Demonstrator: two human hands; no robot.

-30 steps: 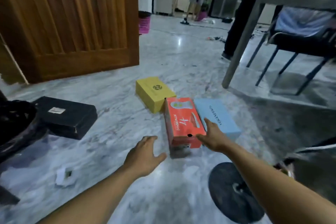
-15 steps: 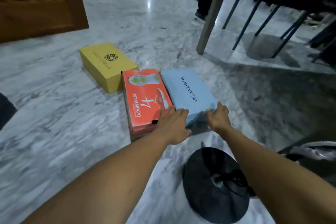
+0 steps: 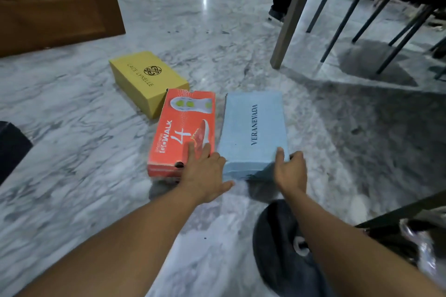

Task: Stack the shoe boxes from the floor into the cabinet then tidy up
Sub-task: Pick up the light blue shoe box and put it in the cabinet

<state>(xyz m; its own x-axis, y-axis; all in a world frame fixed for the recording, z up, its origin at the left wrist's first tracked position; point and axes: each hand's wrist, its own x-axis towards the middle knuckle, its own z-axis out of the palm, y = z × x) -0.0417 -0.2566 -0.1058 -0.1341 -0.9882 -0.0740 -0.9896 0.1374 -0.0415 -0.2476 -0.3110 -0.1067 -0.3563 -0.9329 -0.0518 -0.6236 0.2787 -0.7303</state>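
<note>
Three shoe boxes lie with lids up on the grey-veined marble floor, none yet in a cabinet. The blue box is nearest the right hand and bears "VERANEVADA" in dark capitals along its lid. Just to its left, with a narrow gap between them, is the orange box, printed with "WALK" and a large "4" in white, a shoe sole with green spots at its far end and a shoe picture by the lettering; the small print before "WALK" is too blurred to read. The yellow box sits beyond the orange one, touching its far left corner, and reads "LACE LYNELLE" beside a round black emblem. The right hand holds the near right corner of the blue box, its grip narrow, with the thumb on the lid and the fingers curled round the side. The left hand has a wide grip, with straight fingers lying over the near right edge of the orange box beside the blue box's left corner and the thumb spread toward the blue box's near end. A shadow lies under that end, but whether it is off the floor I cannot tell. A black disc lies on the floor by the right forearm. Farther off stand a wooden door, a table leg and chair legs.
</note>
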